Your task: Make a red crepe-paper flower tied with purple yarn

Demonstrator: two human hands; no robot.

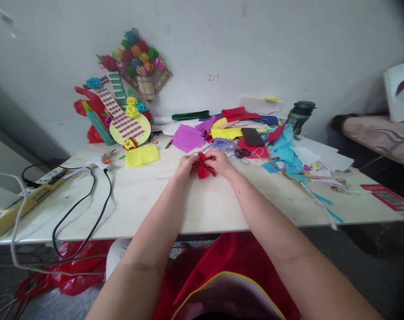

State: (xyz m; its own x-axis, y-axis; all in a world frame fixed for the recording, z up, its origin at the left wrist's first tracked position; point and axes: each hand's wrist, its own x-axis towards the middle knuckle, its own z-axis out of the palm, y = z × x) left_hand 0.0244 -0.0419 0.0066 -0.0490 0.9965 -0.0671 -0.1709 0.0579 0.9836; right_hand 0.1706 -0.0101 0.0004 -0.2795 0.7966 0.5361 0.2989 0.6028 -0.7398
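Over the middle of the white table (208, 206), my left hand (186, 165) and my right hand (219, 162) pinch a red crinkled paper flower (202, 172) from both sides. Its petals spread out between the fingers, whose tips are partly hidden by the paper. Just behind my right hand lie a bundle of pale purple string (223, 145) and black-handled scissors (243, 153). A folded sheet of yellow crepe paper (142, 156) is to the left of my left hand. Purple paper (188, 138) rests behind the hands.
At left are a glue gun (101, 161), its black cable and a yellow power strip (44, 195). A guitar-shaped craft (130, 129) leans near the wall. A phone (253, 137), blue crepe paper (285, 149) and a dark bottle (300, 116) stand or lie at right.
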